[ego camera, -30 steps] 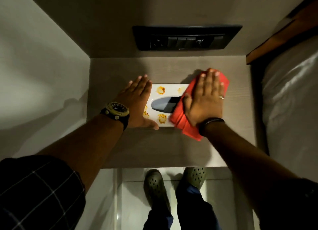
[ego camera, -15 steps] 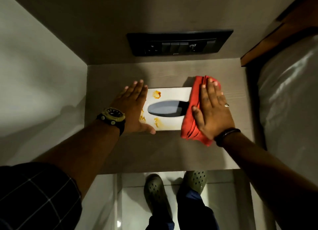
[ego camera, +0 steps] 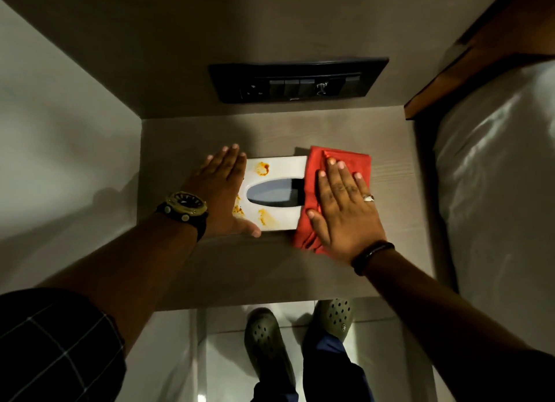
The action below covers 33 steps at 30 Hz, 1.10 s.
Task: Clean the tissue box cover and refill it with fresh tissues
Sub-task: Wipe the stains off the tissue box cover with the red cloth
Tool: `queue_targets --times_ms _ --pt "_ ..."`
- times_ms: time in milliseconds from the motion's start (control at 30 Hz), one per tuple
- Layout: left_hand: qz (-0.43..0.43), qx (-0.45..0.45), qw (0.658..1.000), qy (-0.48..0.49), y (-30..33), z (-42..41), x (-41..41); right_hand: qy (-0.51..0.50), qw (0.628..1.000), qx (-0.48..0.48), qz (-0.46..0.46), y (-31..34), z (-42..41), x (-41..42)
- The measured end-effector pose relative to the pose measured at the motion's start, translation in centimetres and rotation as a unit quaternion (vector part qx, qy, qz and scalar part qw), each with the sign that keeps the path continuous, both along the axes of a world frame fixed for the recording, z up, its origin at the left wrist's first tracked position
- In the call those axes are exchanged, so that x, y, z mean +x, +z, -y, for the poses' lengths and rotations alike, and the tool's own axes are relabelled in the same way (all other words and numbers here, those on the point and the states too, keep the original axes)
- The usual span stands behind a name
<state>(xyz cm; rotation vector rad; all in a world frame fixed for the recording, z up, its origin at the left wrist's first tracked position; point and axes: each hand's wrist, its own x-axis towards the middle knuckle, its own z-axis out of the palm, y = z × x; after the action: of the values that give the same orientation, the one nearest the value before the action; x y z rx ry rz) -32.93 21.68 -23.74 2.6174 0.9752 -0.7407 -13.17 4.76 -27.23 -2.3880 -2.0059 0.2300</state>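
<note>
A white tissue box cover [ego camera: 282,167] lies flat on a grey bedside table [ego camera: 270,269], its dark oval slot [ego camera: 267,195] facing up. Orange-brown stains [ego camera: 262,168] mark its left half, at the far corner and near the front edge. My left hand [ego camera: 220,188] lies flat over the cover's left end, thumb along the front edge, holding it down. My right hand [ego camera: 342,206] presses flat on a folded red cloth [ego camera: 345,156] that covers the cover's right end and part of the slot.
A black switch panel [ego camera: 297,81] is on the wall behind the table. A bed with white linen [ego camera: 495,191] and a wooden headboard [ego camera: 480,56] stands to the right, a plain wall [ego camera: 60,131] to the left. My shoes [ego camera: 264,335] stand below the table's front edge.
My right hand has slid the red cloth rightwards from the slot to the cover's right end; the stain at the far right no longer shows. My left hand stays put.
</note>
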Motion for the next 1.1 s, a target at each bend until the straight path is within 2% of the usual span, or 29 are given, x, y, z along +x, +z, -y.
queue_targets --times_ms 100,200,333,433,600,700,833,1000,1100 --pt "0.005 0.001 1.0 -0.001 -0.1 0.0 0.0 -0.136 0.987 0.029 -0.076 0.1 -0.4 1.0" --pt "0.019 0.004 1.0 0.0 -0.3 -0.1 -0.3 -0.181 0.981 0.034 -0.068 0.1 -1.5 0.7" --pt "0.014 0.001 1.0 -0.003 -0.3 -0.1 -0.1 -0.159 0.987 0.002 -0.012 0.7 -3.2 -0.8" --pt "0.007 -0.006 1.0 0.0 -0.1 -0.1 0.1 -0.079 0.997 -0.022 -0.006 0.8 -3.9 -2.4" --pt "-0.002 -0.013 1.0 0.0 0.2 0.0 0.1 0.023 1.0 -0.004 -0.013 0.3 -2.0 -1.8" --pt "-0.003 -0.01 1.0 0.003 0.0 -0.1 0.1 -0.057 0.998 0.007 -0.026 0.2 -0.7 0.1" --pt "-0.005 -0.014 1.0 0.0 -0.2 -0.2 0.0 -0.206 0.973 0.009 -0.101 0.2 -1.1 1.0" --pt "0.0 -0.006 1.0 0.0 -0.3 -0.2 0.0 -0.149 0.989 -0.012 -0.012 0.7 -3.1 0.2" --pt "0.001 -0.007 1.0 -0.001 -0.3 -0.1 0.0 -0.081 0.996 -0.035 0.002 0.8 -3.6 -1.4"
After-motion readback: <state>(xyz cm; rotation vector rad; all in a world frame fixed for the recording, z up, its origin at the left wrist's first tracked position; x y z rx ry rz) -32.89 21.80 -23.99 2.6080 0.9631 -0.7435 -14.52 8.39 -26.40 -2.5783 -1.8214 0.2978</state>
